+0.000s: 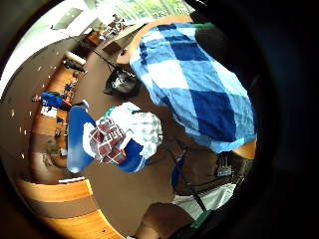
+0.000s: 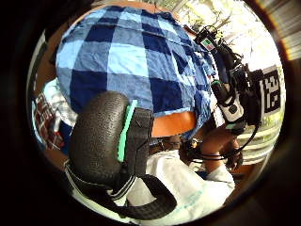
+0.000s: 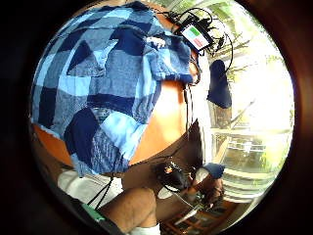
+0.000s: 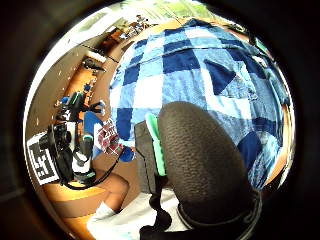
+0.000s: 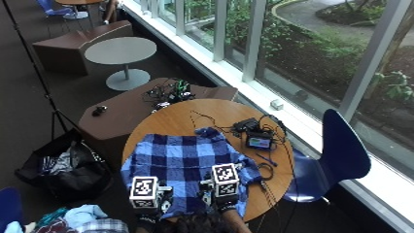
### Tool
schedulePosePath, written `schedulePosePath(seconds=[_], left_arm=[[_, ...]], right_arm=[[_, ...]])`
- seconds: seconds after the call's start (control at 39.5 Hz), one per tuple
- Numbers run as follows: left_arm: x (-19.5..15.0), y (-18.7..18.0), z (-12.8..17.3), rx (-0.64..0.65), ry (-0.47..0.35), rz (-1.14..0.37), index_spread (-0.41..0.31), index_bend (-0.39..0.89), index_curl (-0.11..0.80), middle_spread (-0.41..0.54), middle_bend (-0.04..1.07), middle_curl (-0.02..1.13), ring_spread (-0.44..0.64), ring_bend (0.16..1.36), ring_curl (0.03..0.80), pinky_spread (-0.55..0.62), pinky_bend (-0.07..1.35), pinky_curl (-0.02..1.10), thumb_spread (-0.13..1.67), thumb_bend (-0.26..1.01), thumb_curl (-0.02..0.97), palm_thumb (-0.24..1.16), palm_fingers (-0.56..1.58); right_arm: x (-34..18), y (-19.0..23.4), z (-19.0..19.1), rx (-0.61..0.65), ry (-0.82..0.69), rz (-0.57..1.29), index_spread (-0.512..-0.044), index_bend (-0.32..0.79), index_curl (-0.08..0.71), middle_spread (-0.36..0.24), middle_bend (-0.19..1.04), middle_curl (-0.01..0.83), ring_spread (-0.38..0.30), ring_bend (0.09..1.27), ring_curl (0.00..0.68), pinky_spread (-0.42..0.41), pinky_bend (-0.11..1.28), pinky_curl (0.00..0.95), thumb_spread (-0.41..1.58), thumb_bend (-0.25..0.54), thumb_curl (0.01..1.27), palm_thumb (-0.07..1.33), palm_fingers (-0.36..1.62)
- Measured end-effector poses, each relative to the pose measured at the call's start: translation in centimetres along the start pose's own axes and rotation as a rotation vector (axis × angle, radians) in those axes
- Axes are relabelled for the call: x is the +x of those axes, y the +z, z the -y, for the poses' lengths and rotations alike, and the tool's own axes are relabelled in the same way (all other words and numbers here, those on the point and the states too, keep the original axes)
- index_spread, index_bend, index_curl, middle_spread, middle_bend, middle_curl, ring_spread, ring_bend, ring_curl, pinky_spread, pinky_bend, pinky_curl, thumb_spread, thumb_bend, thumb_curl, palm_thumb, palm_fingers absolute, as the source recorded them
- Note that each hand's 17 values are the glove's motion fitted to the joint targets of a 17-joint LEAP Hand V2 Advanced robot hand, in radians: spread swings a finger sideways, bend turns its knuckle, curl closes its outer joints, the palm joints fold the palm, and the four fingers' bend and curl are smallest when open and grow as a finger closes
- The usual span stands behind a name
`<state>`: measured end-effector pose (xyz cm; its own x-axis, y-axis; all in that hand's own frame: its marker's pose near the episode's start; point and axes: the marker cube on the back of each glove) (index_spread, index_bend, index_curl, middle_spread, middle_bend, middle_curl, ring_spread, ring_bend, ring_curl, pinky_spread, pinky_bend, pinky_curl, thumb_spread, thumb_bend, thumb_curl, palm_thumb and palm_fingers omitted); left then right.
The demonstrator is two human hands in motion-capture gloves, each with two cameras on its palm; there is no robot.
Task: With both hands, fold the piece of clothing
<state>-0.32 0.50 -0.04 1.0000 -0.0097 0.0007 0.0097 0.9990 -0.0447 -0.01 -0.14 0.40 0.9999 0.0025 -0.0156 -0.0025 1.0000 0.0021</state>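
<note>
Blue checked shirt (image 5: 183,165) spread across round surface (image 5: 162,121), near edge overhanging. Left hand (image 5: 147,201) and right hand (image 5: 223,194) above hem; finger state impossible to tell. Could slide off if tugged unevenly.

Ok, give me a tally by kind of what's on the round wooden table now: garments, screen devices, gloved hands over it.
Garments: 1, the blue checked shirt
Screen devices: 1, the small device among cables
Gloved hands: 2, left hand, right hand
Total: 4
</note>
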Motion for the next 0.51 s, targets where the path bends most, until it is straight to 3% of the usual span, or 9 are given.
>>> schedulePosePath(seconds=[0.1,0.2,0.51], left_arm=[[-0.3,-0.2,-0.6,-0.045,-0.007,-0.005,-0.083,0.09,0.046,-0.019,0.23,0.12,0.08,0.49,0.153,0.18,0.44,0.13,0.66,0.05,0.048,0.1,0.45],[-0.6,-0.7,-1.1,-0.041,-0.01,0.005,-0.101,0.11,0.074,-0.019,0.23,0.17,0.1,0.53,0.196,0.23,0.47,0.17,0.85,0.04,0.077,0.1,0.41],[-0.5,-1.5,-1.2,-0.002,0.015,-0.003,-0.121,0.12,0.139,-0.017,0.23,0.26,0.12,0.57,0.245,0.3,0.51,0.22,1.11,0.0,0.145,0.1,0.36]], right_arm=[[-0.3,0.4,0.0,-0.004,-0.012,-0.004,-0.263,0.19,0.092,-0.023,0.21,0.079,0.07,0.18,0.033,0.155,0.33,0.106,0.68,0.12,0.06,0.19,0.11],[-0.4,0.4,0.1,-0.007,-0.022,0.003,-0.32,0.19,0.132,-0.029,0.21,0.113,0.087,0.19,0.054,0.19,0.34,0.142,0.89,0.116,0.09,0.2,0.1],[0.2,0.2,-0.5,-0.017,-0.022,0.006,-0.383,0.17,0.204,-0.032,0.2,0.189,0.105,0.2,0.101,0.232,0.36,0.212,1.18,0.076,0.16,0.2,0.09]])
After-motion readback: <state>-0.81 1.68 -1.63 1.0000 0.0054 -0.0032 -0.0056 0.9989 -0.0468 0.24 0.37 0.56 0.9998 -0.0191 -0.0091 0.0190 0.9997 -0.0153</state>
